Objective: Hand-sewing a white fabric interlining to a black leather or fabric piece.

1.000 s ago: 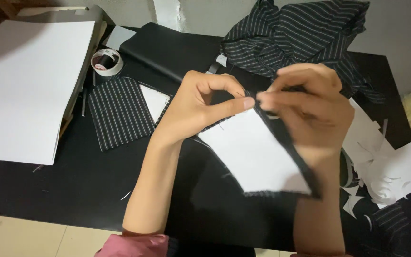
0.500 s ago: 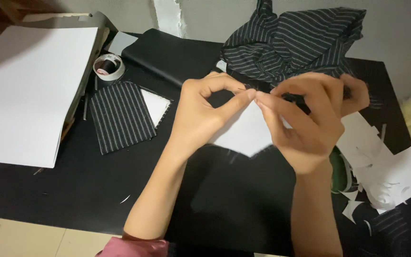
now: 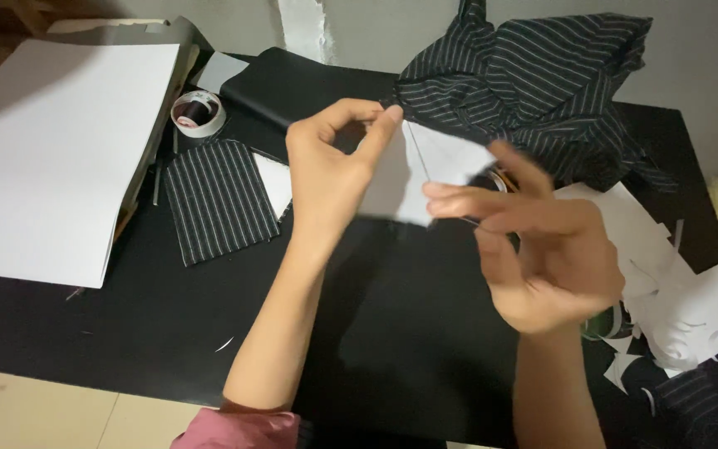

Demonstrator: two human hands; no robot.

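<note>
White against the black table, a stiff fabric piece is held up between a person's two bare hands. The left hand pinches the piece's upper left edge, thumb and forefinger closed together on it, so the piece hangs to the right of and just below that grip. The right hand is blurred; its extended fingers touch the piece's lower right edge, though whether they are closed on it cannot be told. A striped dark garment lies heaped behind, a striped pocket-shaped cutting and a tape roll to the left, paper scraps at right.
</note>
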